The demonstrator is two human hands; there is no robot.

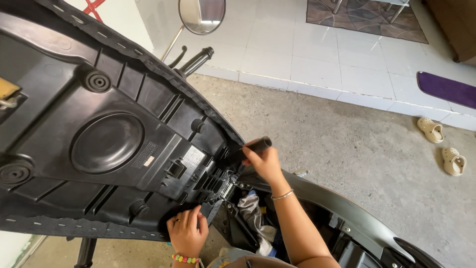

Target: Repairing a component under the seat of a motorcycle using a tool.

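Black ribbed seat underside (106, 144), raised

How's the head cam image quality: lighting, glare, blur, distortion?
Head view: even daylight, sharp throughout; mild glare on the white floor tiles; wide-angle bending at the edges; black seat underside dark but readable; both hands crisp, right hand and left hand.

One head-worn camera looks steeply down from just above the raised scooter seat (99, 144) — its black underside fills the left, close up — while the concrete floor (347, 149) and white tiles (307, 54) recede toward the top.
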